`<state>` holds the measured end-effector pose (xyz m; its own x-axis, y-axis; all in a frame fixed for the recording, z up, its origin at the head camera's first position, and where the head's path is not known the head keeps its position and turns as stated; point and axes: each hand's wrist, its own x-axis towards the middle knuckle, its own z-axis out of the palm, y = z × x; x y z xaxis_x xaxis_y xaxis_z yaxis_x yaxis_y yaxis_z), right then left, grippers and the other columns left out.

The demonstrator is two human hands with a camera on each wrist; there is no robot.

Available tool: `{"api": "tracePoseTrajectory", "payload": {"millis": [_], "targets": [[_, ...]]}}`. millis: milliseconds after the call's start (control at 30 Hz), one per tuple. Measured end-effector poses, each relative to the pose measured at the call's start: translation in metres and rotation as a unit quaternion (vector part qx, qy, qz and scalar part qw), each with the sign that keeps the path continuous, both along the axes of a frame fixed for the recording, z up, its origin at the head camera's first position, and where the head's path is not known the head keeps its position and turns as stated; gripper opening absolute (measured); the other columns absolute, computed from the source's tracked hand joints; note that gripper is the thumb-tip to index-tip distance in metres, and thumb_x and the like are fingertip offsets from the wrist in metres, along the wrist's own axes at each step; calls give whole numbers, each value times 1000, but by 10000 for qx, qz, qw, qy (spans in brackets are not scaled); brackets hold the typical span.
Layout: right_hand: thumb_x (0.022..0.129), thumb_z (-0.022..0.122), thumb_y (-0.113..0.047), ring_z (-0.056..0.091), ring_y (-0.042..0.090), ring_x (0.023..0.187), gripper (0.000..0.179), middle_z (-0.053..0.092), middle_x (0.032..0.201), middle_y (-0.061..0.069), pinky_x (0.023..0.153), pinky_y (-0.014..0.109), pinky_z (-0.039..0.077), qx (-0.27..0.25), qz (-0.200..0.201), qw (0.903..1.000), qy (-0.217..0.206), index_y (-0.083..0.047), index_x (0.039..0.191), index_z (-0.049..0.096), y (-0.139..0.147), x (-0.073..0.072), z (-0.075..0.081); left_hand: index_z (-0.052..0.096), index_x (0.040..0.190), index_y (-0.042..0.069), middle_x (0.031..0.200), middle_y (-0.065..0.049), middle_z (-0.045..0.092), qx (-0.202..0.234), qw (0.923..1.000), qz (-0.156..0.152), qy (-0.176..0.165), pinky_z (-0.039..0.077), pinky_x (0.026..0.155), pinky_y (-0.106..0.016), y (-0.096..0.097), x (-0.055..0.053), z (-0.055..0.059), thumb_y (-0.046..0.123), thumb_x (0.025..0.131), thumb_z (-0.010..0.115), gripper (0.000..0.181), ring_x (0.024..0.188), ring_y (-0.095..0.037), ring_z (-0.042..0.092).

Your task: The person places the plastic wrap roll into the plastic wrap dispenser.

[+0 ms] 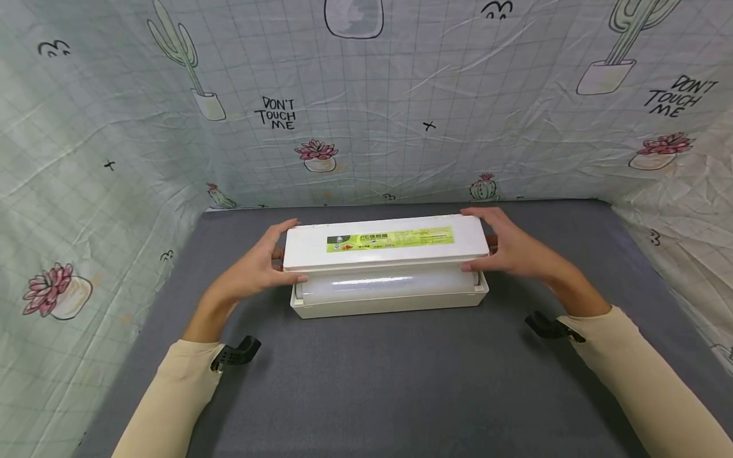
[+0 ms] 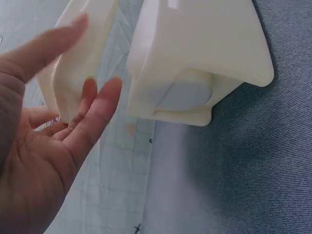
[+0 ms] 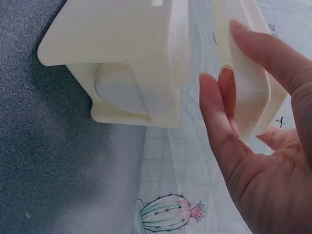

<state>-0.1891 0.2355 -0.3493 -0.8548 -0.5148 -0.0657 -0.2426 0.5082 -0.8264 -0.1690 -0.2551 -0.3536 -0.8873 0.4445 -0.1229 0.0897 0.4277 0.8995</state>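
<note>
A white lid [image 1: 378, 259] with a green label [image 1: 395, 239] is held between both hands, raised over a white cling film dispenser base [image 1: 395, 306]. A clear roll of cling film [image 1: 389, 284] lies along the base, partly hidden under the lid. My left hand [image 1: 258, 264] grips the lid's left end, thumb at the front edge and fingers behind and beneath. At the opposite end my right hand [image 1: 509, 251] grips it likewise. Both wrist views show a gap between the lid [image 2: 80, 68] and the base [image 3: 117, 34], which stands on the table.
The dark grey tabletop [image 1: 389, 381] stretches around the dispenser. A pale cloth [image 1: 389, 95] printed with cacti hangs behind and at both sides. Black wrist mounts [image 1: 240, 353] stick out from the light sleeves [image 1: 177, 394].
</note>
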Motion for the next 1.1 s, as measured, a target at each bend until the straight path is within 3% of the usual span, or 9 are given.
{"api": "tracePoseTrajectory", "payload": {"millis": [100,200,400,667,967,1100], "targets": [[82,87,-21,59,38,111,98,25,146,19,85,42,55,249,38,9990,362,-11,158,27,-3,2,0,14,163,19,150,-12,27,-516,9974,-52,504,57,82,-31,1,2,-1,21,81,88,111,107,-28,58],[80,89,-26,57,32,106,99,31,141,18,84,40,54,484,70,9968,637,-9,158,29,-4,5,1,22,162,17,147,-11,32,-905,9911,-90,977,55,83,-34,1,5,-2,26,79,90,107,102,-27,52],[76,91,-37,49,30,116,104,36,141,15,90,49,49,927,91,9904,1024,-6,157,33,-4,11,0,36,157,14,145,-11,38,-1257,9791,-269,1574,46,97,-50,2,13,-3,32,76,91,99,120,-27,48],[71,93,-44,47,25,121,97,42,141,7,96,52,43,1148,132,9842,1341,-13,150,44,0,17,-6,39,155,19,142,-6,38,-1409,9747,-468,1673,42,99,-51,5,23,-8,37,75,91,97,123,-24,45],[74,91,-44,47,24,122,99,43,143,8,97,50,42,1131,503,9829,1364,-7,151,41,2,22,-12,41,154,17,148,-4,42,-1837,9637,-580,1850,39,103,-54,8,30,-13,37,75,89,94,131,-24,40],[75,91,-43,47,25,123,101,41,145,9,98,51,42,1176,555,9815,1402,-4,152,38,2,24,-14,41,154,16,147,-3,42,-1868,9626,-590,1870,39,103,-52,10,31,-15,35,75,90,95,130,-23,40]]}}
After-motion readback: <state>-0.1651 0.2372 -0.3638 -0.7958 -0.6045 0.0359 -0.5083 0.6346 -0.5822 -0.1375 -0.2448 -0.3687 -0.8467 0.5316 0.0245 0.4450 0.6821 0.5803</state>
